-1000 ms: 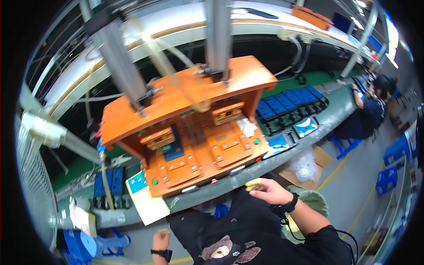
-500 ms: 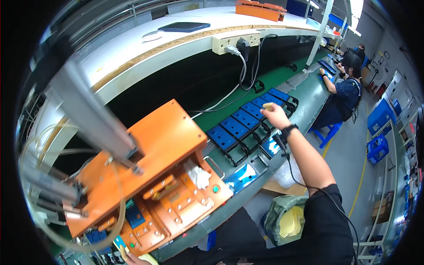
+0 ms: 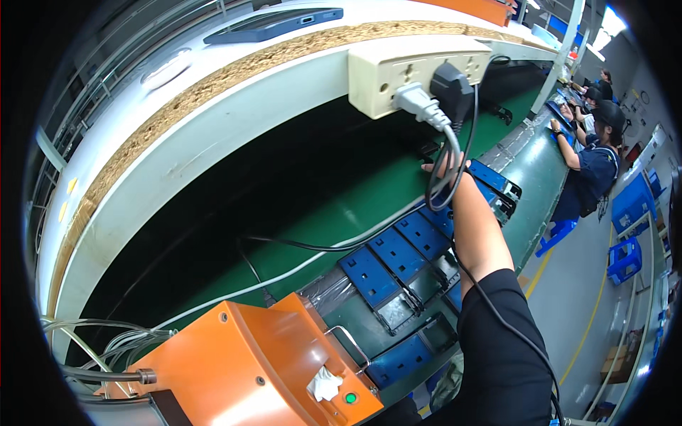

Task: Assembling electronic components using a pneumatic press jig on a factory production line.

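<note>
My right hand (image 3: pixel 442 169) is stretched far out over the green conveyor belt (image 3: pixel 334 213), at the far end of a row of blue trays (image 3: pixel 398 250). Hanging white and black cables (image 3: pixel 446 153) cross in front of the hand and hide its fingers, so I cannot tell its grip. It is nearest to the blue tray (image 3: pixel 493 177) at the end of the row. My black sleeve (image 3: pixel 497 334) fills the lower right. My left hand is out of view.
An orange machine (image 3: pixel 249 369) with a green button sits at the lower left. A cream power strip (image 3: pixel 408 71) with two plugs hangs on the shelf edge above. A dark phone (image 3: pixel 273 23) lies on the shelf. Co-workers (image 3: pixel 593 156) sit further down the line; blue crates (image 3: pixel 629 206) stand on the floor.
The view has swung right and closer to the belt. My right arm has reached further along the row of blue trays. The orange machine now sits at the lower left.
</note>
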Available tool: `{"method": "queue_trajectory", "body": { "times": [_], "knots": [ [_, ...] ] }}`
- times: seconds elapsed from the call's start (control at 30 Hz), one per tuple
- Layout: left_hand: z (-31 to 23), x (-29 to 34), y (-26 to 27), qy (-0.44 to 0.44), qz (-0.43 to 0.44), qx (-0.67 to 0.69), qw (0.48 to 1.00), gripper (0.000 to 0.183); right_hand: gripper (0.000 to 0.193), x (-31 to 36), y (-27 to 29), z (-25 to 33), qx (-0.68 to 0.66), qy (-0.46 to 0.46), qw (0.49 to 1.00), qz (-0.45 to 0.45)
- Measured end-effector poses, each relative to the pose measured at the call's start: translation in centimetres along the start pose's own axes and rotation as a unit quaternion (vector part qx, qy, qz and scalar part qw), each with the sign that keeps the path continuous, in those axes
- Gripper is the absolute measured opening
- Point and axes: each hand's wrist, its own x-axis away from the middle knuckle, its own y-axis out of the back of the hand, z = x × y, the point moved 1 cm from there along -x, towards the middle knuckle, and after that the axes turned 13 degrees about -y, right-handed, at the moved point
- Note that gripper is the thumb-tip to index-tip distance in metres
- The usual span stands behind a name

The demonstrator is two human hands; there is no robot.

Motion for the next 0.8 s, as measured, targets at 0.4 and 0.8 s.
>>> {"method": "queue_trajectory", "body": {
  "times": [0.4, 0.8],
  "knots": [
    [-4.1, -0.7, -2.1, 0.121, -0.056, 0.264, 0.955, 0.029, 0.064, 1.4, 1.6, -12.7, -0.441, 0.028, 0.896, -0.057],
    [-1.9, 2.3, 4.0, -0.035, 0.053, 0.173, 0.983, 0.041, 0.061, 45.2, -1.5, -29.4, -0.702, 0.191, 0.448, 0.52]
  ]
}}
